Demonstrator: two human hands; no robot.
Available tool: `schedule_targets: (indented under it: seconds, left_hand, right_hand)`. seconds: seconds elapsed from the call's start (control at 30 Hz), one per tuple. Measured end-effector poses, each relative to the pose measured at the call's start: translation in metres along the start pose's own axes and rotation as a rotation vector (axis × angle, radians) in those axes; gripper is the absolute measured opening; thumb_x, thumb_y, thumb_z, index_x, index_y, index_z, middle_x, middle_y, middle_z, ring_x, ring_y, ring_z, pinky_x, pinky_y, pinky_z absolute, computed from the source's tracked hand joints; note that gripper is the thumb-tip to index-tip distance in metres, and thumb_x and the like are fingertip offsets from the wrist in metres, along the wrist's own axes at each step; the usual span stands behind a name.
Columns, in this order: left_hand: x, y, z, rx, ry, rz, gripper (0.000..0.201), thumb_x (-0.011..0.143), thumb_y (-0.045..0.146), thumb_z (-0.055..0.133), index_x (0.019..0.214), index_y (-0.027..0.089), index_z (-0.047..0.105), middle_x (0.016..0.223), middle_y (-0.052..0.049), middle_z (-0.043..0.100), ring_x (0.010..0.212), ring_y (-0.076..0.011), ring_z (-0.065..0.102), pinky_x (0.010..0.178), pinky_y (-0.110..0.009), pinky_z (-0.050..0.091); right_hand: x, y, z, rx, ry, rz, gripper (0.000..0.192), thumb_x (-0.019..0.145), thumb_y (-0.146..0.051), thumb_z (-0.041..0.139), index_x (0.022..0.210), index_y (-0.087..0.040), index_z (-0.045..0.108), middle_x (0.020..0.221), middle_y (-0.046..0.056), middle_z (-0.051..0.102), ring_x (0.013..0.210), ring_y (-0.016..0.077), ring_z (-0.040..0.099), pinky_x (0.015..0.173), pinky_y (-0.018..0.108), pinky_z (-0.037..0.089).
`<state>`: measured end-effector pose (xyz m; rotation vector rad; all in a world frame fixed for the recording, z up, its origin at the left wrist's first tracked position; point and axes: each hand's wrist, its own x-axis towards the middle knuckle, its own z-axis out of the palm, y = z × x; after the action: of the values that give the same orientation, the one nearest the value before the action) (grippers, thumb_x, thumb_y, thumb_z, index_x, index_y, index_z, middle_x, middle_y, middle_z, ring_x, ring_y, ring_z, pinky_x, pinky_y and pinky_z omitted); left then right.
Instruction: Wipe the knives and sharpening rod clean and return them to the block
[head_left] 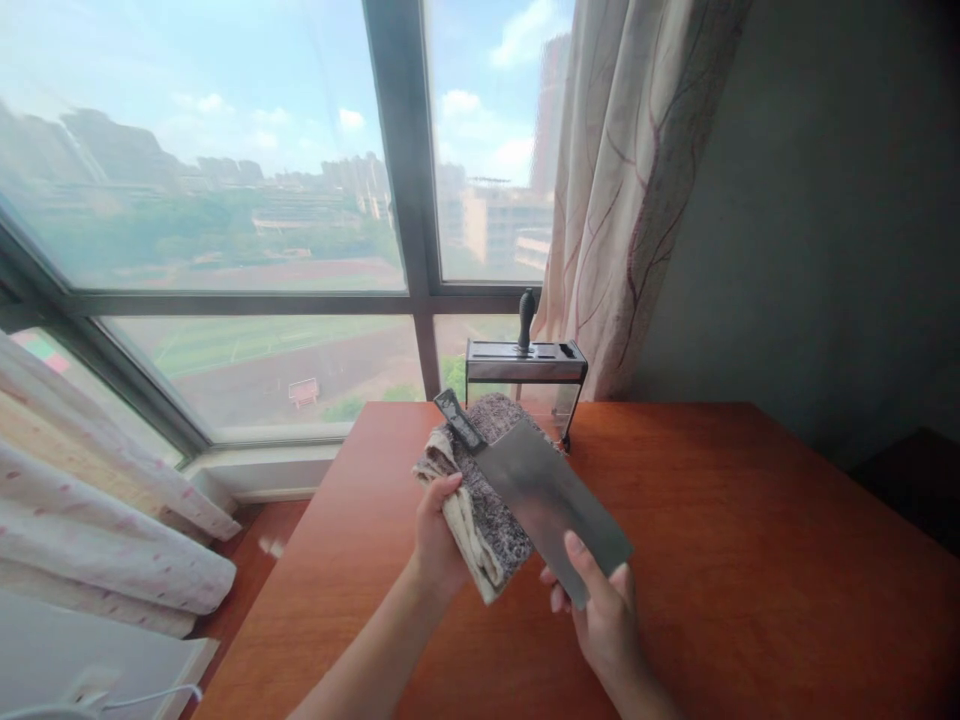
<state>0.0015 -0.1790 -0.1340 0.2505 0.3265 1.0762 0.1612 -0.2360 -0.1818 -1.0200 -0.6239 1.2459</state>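
A cleaver (551, 490) with a broad grey metal blade slants over the wooden table, its short dark, mottled handle (460, 420) pointing to the far left. My right hand (604, 610) pinches the near end of the blade, thumb on the upper face and fingers beneath. In my left hand (439, 540) is a folded, speckled grey cloth (517, 535) with a pale underside. The thumb lies on the cloth's left edge, while the other fingers are hidden under it. The cloth spreads behind the blade and handle; whether it touches them cannot be made out.
A black-and-metal frame with an upright knobbed handle (526, 320) stands at the far edge of the reddish-brown table (720, 560). Behind is a large window (225, 180), with curtains (615, 180) at right and lower left. A white cable (154, 695) shows at bottom left.
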Motion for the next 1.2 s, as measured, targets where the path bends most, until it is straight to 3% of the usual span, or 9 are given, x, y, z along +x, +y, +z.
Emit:
schedule_targets:
  seconds: [0.2, 0.4, 0.5, 0.7, 0.83, 0.97, 1.2]
  left_hand:
    - [0.0, 0.006, 0.001, -0.023, 0.059, 0.151, 0.033, 0.079, 0.03, 0.053, 0.099, 0.012, 0.073, 0.09, -0.011, 0.076, 0.094, -0.0308, 0.069, 0.089, -0.042, 0.05]
    - [0.002, -0.026, -0.006, 0.108, -0.07, -0.096, 0.043, 0.082, 0.039, 0.052, 0.098, 0.004, 0.071, 0.08, -0.018, 0.075, 0.075, -0.0319, 0.071, 0.071, -0.041, 0.055]
    - [0.002, -0.03, -0.004, 0.157, -0.055, -0.125, 0.041, 0.083, 0.04, 0.053, 0.098, 0.005, 0.07, 0.079, -0.018, 0.075, 0.066, -0.0295, 0.071, 0.063, -0.038, 0.055]
    - [0.004, -0.005, 0.002, 0.049, 0.191, 0.122, 0.029, 0.076, 0.027, 0.055, 0.091, 0.008, 0.072, 0.081, -0.013, 0.076, 0.077, -0.0297, 0.072, 0.074, -0.04, 0.056]
    - [0.005, 0.012, 0.001, 0.005, 0.273, 0.262, 0.028, 0.073, 0.021, 0.055, 0.094, 0.011, 0.071, 0.079, -0.01, 0.076, 0.083, -0.0294, 0.072, 0.08, -0.041, 0.056]
    - [0.002, 0.023, 0.002, -0.011, 0.297, 0.351, 0.033, 0.074, 0.02, 0.053, 0.102, 0.011, 0.069, 0.08, -0.008, 0.076, 0.086, -0.0289, 0.071, 0.085, -0.042, 0.054]
    - [0.001, 0.032, 0.004, -0.043, 0.249, 0.384, 0.041, 0.074, 0.019, 0.053, 0.113, 0.013, 0.065, 0.092, -0.009, 0.076, 0.093, -0.0292, 0.07, 0.088, -0.042, 0.052]
  right_hand:
    - [-0.005, 0.003, -0.008, -0.005, -0.01, 0.007, 0.033, 0.076, -0.045, 0.07, 0.072, -0.013, 0.063, 0.051, 0.005, 0.066, 0.033, 0.0111, 0.051, 0.033, 0.021, 0.034]
    - [0.002, 0.006, -0.002, 0.016, 0.061, -0.016, 0.029, 0.072, -0.043, 0.074, 0.073, -0.016, 0.064, 0.05, 0.0, 0.062, 0.035, 0.0126, 0.049, 0.033, 0.024, 0.037]
    - [0.004, 0.007, -0.002, -0.007, 0.067, -0.013, 0.029, 0.072, -0.043, 0.074, 0.071, -0.015, 0.064, 0.05, 0.001, 0.063, 0.035, 0.0131, 0.049, 0.033, 0.025, 0.036]
    - [-0.002, 0.008, -0.009, -0.031, -0.009, 0.019, 0.033, 0.077, -0.045, 0.069, 0.071, -0.013, 0.063, 0.051, 0.004, 0.065, 0.034, 0.0115, 0.049, 0.034, 0.023, 0.032]
    - [-0.007, 0.005, -0.013, 0.001, -0.05, 0.069, 0.033, 0.075, -0.046, 0.07, 0.072, -0.014, 0.061, 0.051, 0.004, 0.065, 0.033, 0.0096, 0.048, 0.033, 0.02, 0.031]
    - [-0.012, 0.002, -0.018, -0.004, -0.057, 0.108, 0.036, 0.075, -0.047, 0.07, 0.066, -0.014, 0.06, 0.049, 0.003, 0.063, 0.033, 0.0079, 0.047, 0.033, 0.019, 0.032]
    - [-0.016, -0.006, -0.032, -0.118, -0.074, 0.08, 0.039, 0.076, -0.051, 0.067, 0.067, -0.013, 0.064, 0.054, 0.007, 0.067, 0.035, 0.0113, 0.051, 0.036, 0.022, 0.035]
